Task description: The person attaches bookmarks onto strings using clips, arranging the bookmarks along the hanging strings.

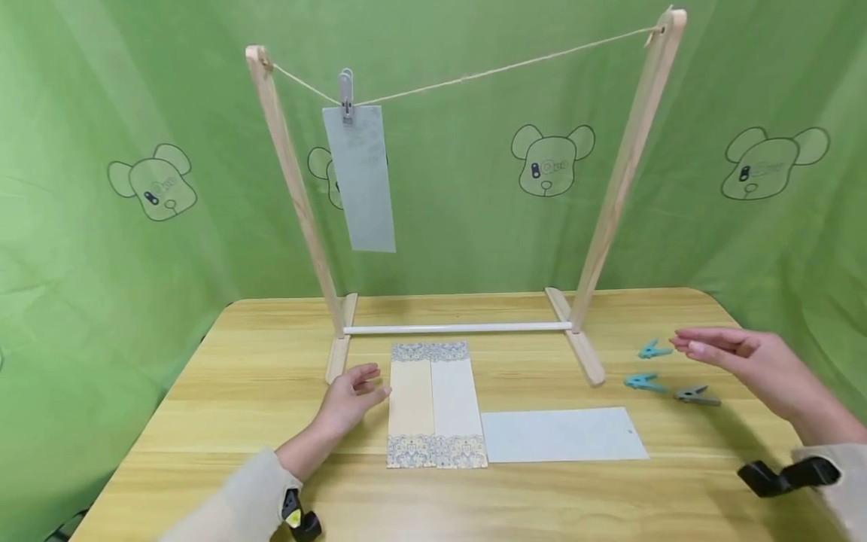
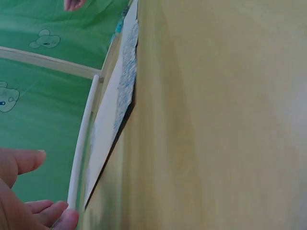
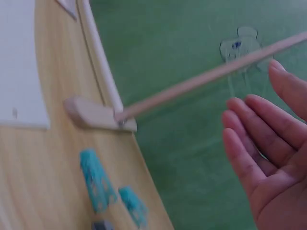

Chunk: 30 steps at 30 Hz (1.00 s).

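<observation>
In the head view my left hand [image 1: 348, 399] is beside the left edge of a cream card with patterned ends [image 1: 410, 399], its fingers loosely bent and holding nothing. A white card with the same patterned ends [image 1: 455, 399] lies against the cream one. My right hand [image 1: 752, 361] hovers over the table's right side, fingers relaxed and empty, as the right wrist view shows too. Close to it are a teal clothespin [image 1: 653, 349], a second teal clothespin [image 1: 645, 382] and a grey clothespin [image 1: 698, 395]. A pale blue card [image 1: 565, 435] lies lengthwise between the patterned cards and the clothespins.
A wooden frame with a left post [image 1: 291, 173], a right post [image 1: 626, 165] and a white crossbar [image 1: 457, 328] stands at the back. From its string [image 1: 515, 66] hangs a pale blue card [image 1: 362, 181], clipped by a grey clothespin [image 1: 347, 94]. A green curtain [image 1: 460, 226] is behind.
</observation>
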Available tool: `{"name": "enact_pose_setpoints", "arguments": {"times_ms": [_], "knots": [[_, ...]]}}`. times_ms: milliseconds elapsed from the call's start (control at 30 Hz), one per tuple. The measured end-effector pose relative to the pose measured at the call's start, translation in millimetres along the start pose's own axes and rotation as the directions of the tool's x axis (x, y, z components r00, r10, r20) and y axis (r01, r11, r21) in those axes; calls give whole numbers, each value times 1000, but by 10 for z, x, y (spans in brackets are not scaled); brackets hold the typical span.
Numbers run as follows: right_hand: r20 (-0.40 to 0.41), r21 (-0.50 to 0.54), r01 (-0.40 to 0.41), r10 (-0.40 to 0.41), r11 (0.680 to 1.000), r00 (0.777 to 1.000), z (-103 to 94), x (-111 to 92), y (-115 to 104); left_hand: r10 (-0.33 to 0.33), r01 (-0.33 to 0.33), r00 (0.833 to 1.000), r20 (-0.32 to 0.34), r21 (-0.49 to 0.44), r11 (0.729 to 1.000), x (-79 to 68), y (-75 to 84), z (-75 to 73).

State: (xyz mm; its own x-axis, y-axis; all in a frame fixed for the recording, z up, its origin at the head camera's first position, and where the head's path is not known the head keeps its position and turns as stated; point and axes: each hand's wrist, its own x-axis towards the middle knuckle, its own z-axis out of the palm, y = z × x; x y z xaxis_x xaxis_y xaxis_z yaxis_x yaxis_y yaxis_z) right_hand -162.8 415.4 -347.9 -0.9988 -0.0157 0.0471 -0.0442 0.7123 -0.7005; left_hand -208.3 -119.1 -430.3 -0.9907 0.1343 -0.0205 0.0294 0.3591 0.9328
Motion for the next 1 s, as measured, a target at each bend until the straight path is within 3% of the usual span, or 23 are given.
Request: {"name": "enact_pose_setpoints", "arguments": {"times_ms": [233,467,700,867,1000], "knots": [[-34,18,-57,57,998,998,97,-74,361,-7,9,999,-46,42,999,-47,-82,100],[24,121,-17,14,993,1000,96,-128,767,-2,7,997,-74,66,998,-48,-149,182],[-8,193,-21,23,981,1000,139,-129,1101,36,-24,994,-101,110,994,-43,-184,248],[-21,169,1,2,986,1000,176,-138,1242,55,-36,993,-104,170,985,-45,-213,278],[-2,94,-52,52,994,999,212,-138,1292,74,-55,994,-76,232,971,-75,-211,287]]}}
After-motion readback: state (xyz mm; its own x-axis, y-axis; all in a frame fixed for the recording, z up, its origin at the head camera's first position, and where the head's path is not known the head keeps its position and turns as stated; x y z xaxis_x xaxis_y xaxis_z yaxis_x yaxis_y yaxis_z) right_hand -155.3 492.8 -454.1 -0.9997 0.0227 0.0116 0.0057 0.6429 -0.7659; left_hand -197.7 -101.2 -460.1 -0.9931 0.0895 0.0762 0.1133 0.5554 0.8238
